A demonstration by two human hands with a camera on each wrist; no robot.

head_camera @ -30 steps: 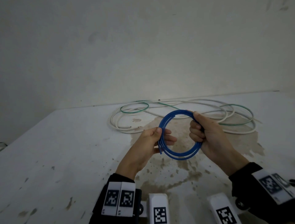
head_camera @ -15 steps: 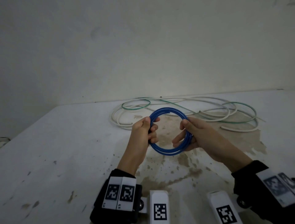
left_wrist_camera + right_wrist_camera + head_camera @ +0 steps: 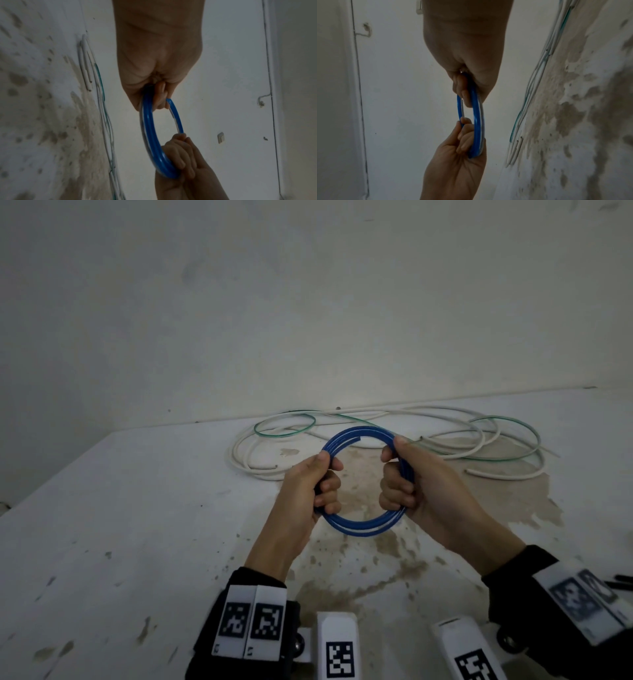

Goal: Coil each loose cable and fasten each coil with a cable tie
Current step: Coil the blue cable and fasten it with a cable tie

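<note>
We've got the blue cable [image 3: 363, 527] wound into a ring of a few loops, held up over the stained table [image 3: 120, 542]. Our left hand [image 3: 310, 491] has its fingers curled tight round the left side, our right hand [image 3: 416, 491] grips the right side. A white cable [image 3: 479, 472] and a green cable [image 3: 284, 434] lie loose behind, probably tangled together.

Both hands' fingers [image 3: 329, 484] grip the blue coil [image 3: 363, 527]; loose cables [image 3: 479, 440] behind.
</note>
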